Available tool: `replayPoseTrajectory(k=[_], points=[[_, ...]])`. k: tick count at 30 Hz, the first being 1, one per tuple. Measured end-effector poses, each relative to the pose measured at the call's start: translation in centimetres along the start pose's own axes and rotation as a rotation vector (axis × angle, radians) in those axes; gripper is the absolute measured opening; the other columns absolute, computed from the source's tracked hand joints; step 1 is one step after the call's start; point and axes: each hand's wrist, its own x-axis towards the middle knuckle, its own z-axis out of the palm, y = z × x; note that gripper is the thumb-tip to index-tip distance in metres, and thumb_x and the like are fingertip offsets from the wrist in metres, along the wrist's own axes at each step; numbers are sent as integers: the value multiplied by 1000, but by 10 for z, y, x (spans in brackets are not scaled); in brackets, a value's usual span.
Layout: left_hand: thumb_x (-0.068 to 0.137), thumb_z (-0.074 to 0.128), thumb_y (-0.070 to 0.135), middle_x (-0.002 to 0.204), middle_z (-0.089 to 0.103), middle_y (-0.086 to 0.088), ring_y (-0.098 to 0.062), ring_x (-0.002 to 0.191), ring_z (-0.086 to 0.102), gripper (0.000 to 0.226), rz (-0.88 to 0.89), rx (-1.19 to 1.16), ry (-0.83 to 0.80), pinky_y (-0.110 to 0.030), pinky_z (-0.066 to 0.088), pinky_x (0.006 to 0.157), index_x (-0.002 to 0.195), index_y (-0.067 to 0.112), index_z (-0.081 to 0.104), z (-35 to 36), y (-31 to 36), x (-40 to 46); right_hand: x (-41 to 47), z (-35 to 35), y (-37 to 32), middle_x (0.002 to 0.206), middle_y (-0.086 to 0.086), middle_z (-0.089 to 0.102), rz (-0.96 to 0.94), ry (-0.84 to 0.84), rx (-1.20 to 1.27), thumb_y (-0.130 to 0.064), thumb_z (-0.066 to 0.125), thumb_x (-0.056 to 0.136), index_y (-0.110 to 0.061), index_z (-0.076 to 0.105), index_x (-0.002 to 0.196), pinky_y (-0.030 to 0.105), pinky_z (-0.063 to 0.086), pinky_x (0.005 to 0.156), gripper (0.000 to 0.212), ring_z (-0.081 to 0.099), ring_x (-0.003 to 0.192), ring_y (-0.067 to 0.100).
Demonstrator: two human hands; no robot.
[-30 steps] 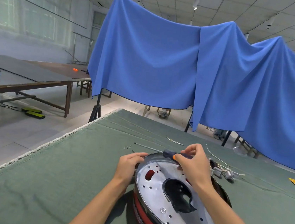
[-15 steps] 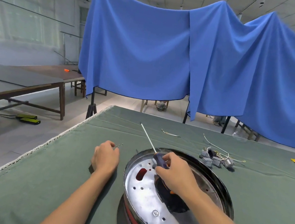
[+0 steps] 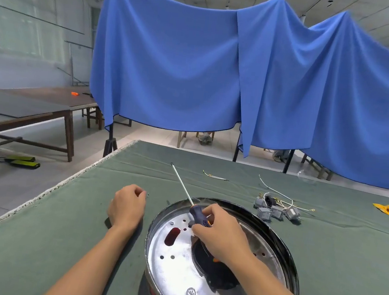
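Note:
A round appliance lies upside down on the green-clothed table (image 3: 44, 239), its silver perforated base plate (image 3: 174, 268) inside a black rim (image 3: 285, 259). Over the plate's far side my right hand (image 3: 222, 235) grips the dark blue and orange handle of a screwdriver (image 3: 199, 217). Its long thin shaft points away to the upper left, above the cloth. My left hand (image 3: 127, 206) rests on the cloth left of the appliance with its fingers curled under. A tiny screw (image 3: 147, 194) lies just beyond its fingertips. Whether the fingers hold anything is hidden.
Grey connector blocks with white wires (image 3: 276, 210) lie right of the appliance's far side. A short wire (image 3: 214, 175) and a yellow piece (image 3: 385, 208) lie further back. The table's left edge runs diagonally. Blue cloth (image 3: 173, 72) hangs behind; wooden tables (image 3: 36, 102) stand left.
My left hand left the appliance's rim and came to rest on the cloth by the screws. My right hand swung the screwdriver from lying crosswise to pointing away.

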Motion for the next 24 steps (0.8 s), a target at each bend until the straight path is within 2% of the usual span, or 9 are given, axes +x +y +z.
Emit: replayPoseTrajectory(k=[1,3,5,9,12,14,18,21,24], points=[[86,59,19,83,69,-3,-29,77,64,13,-32,-191,-22,-29,45,64,77,18,68,-4,1,-5,0,0,0,86,-11,61,-2,1,-5,-36,59,79,-31,51,93,34,59,60,17,61,75,13],[86,58,9,76,68,-10,-25,57,60,14,-166,-602,-73,-27,48,48,74,11,65,-16,5,-15,1,0,-1,87,-10,61,0,7,-2,-36,59,80,-30,51,95,32,58,58,18,61,76,13],[88,56,3,72,65,-13,-21,48,56,14,-304,-877,-119,-22,45,37,75,5,62,-31,12,-25,1,-1,-2,88,-9,62,5,8,3,-36,59,82,-29,52,95,32,57,56,17,61,76,15],[88,55,0,62,67,-8,-17,50,66,13,-440,-1219,-224,-23,53,43,77,1,62,-54,24,-44,-1,0,-2,87,-6,66,-20,48,27,-34,61,83,-27,55,89,37,54,70,11,63,76,18],[89,54,1,60,69,-9,-20,55,69,13,-535,-1406,-299,-27,57,48,77,1,61,-64,24,-54,-5,-4,-2,88,-9,64,-110,124,22,-31,63,81,-29,59,88,36,51,75,9,60,82,15],[91,53,4,60,69,-10,-20,54,70,16,-609,-1483,-318,-28,58,49,76,1,58,-66,20,-54,-9,-4,-4,93,-14,63,-228,172,-6,-30,65,80,-33,61,94,34,49,77,14,58,86,11],[96,49,7,54,67,-12,-20,47,67,20,-734,-1592,-263,-28,56,45,79,0,54,-67,6,-45,-20,1,-12,99,-22,62,-426,165,-72,-32,67,79,-38,62,105,27,44,79,27,55,92,2],[98,45,6,51,66,-11,-19,44,66,22,-774,-1702,-209,-28,56,44,79,1,52,-71,-5,-35,-23,1,-15,100,-23,64,-478,130,-160,-32,68,77,-39,61,105,24,43,75,29,56,92,1],[99,45,5,53,66,-12,-20,45,67,20,-790,-1782,-184,-29,56,46,80,1,52,-75,-13,-29,-25,0,-15,92,-23,67,-470,139,-133,-29,70,74,-39,64,98,27,46,75,26,59,87,4]])
